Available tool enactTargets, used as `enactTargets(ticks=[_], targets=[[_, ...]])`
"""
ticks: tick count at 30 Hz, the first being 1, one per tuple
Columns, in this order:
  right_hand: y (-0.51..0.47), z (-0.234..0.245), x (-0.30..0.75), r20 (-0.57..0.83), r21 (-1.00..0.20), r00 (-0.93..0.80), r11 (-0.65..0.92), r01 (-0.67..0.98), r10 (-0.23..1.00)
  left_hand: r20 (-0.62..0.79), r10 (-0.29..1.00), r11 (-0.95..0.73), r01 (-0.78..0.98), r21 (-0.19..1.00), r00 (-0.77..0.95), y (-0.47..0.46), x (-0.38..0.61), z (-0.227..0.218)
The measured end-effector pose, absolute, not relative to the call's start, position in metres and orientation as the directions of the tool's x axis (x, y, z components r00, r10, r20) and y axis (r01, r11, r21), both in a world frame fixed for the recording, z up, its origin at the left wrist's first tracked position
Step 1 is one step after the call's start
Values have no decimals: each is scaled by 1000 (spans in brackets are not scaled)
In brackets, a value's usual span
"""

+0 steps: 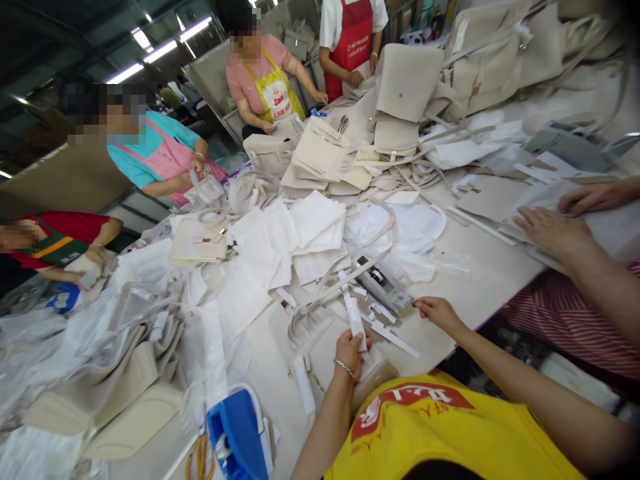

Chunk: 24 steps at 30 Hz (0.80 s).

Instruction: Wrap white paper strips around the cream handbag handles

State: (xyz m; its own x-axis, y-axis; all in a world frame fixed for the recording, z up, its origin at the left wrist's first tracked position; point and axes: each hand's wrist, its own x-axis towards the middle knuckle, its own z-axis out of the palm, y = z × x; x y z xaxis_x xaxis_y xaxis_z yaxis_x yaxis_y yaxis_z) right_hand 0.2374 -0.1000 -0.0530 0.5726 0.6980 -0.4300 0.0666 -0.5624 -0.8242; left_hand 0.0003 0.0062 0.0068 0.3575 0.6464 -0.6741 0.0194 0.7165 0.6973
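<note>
Left hand (350,353): closed round white strap (356,320), lifted upright, clear of the pile | right hand (437,313): open, fingers spread, near plastic packet (383,287) | strap over table (480,280), beside cloth pieces (315,227)

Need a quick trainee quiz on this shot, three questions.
1. Short answer: what does the left hand grip?
2. True or false: the right hand is gripping the clear plastic packet.
3. Multiple choice: what is worn just above the left hand? A) a wristwatch B) a metal bangle C) a rubber glove

Key: 1. A white strip. 2. False: the right hand is open beside the packet. 3. B.
</note>
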Motion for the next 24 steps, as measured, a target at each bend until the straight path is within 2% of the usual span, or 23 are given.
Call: enactTargets(ticks=[2, 4, 9, 13, 16, 20, 24], targets=[[-112, -54, 242, -388, -779, 604, -598, 189, 696, -673, 648, 717, 15, 697, 357, 6, 0, 6], [-121, -49, 239, -417, -767, 554, -606, 211, 720, -678, 644, 720, 19, 694, 355, 5, -1, 5], [-102, 9, 195, -507, -849, 187, -525, 62, 842, -660, 653, 687, 77, 722, 372, 4, 0, 5], [-62, 53, 152, -442, -897, -7, -441, 35, 897, -612, 675, 613, 150, 776, 411, 3, 1, 9], [-44, 50, 133, -387, -918, 6, -386, 92, 922, -559, 691, 539, 189, 821, 458, 4, -1, 12], [-37, 23, 125, -418, -871, 99, -429, 238, 903, -559, 682, 512, 238, 825, 471, 7, -5, 12], [-40, 11, 127, -407, -836, 146, -432, 337, 902, -538, 660, 509, 214, 833, 523, 8, -6, 8]])
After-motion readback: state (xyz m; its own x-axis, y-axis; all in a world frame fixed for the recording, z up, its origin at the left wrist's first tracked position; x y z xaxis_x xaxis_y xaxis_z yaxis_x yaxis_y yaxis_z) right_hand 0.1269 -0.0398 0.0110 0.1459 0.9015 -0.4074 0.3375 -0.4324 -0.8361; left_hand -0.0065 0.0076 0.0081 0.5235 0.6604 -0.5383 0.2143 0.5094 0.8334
